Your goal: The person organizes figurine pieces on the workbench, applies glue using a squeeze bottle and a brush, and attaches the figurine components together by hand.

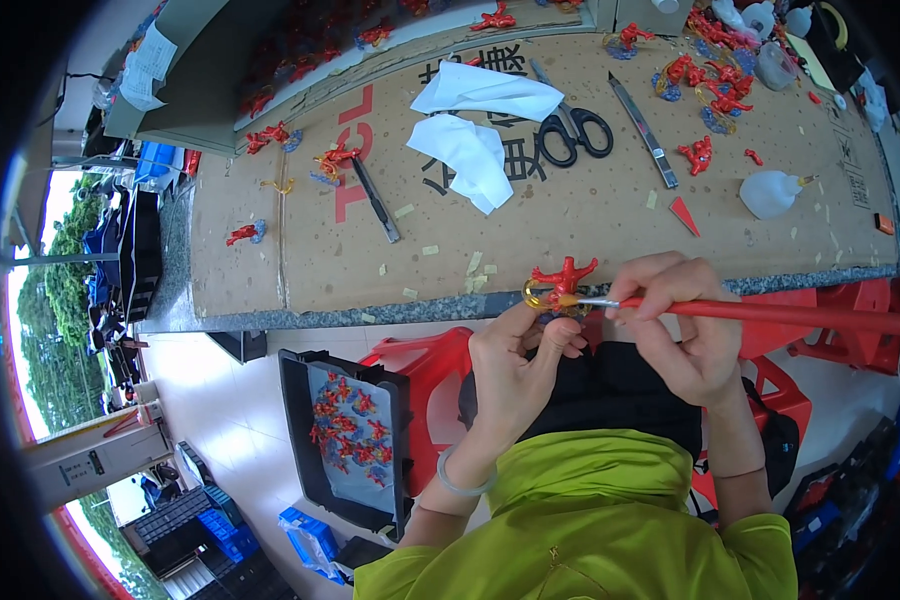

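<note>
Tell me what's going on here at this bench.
A person in a green top is painting a small red figurine. The left hand pinches it by its gold ring base, while the right hand holds a red-handled brush with its tip against the figurine. On the cardboard-covered bench lie scissors, white cloths and more red figurines. A black tray of figurines sits by the left elbow.

A single head-worn fisheye view looks steeply down, close over the cardboard-covered table [590, 225] edge.

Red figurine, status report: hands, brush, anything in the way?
Left hand pinches red figurine. Right hand holds red-handled brush, tip on the figurine. Nothing between them; scissors lie apart.
</note>
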{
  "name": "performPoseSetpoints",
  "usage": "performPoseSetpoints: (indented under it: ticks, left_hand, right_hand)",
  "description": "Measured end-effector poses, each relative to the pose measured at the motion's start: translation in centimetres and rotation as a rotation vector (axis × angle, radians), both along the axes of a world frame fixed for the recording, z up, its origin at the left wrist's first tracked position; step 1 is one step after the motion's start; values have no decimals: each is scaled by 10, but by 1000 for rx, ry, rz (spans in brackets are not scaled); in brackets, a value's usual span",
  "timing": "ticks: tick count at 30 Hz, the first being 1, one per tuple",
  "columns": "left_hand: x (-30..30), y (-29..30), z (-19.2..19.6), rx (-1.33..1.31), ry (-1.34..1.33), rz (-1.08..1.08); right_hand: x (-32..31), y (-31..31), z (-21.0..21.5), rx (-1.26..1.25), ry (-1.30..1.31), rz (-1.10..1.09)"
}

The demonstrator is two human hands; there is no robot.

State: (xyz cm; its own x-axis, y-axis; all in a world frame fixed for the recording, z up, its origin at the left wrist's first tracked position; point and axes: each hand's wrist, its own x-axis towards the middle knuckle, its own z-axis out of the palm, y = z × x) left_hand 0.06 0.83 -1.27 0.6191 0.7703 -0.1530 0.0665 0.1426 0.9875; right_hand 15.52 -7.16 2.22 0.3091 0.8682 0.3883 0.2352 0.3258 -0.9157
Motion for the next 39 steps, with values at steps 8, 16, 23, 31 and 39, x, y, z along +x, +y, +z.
performPoseSetpoints:
  ticks: [8,16,23,31,39]
  left_hand:
    - [-15,14,1,-264,-149,-152]
    - [-14,20,-5,-639,-411,-276]
    - [-11,19,-3,-1225,-735,-291]
    - [0,13,-3,-1299,-845,-436]
    - [-2,6,-7,-1220,-801,-460]
  right_hand:
    - [21,12,20,-565,-163,-261]
    - [42,39,-18,-398,-505,-399]
    - [20,23,-11,-316,66,-23]
    - [8,15,-21,-257,575,162]
    - [14,26,-23,-166,250,218]
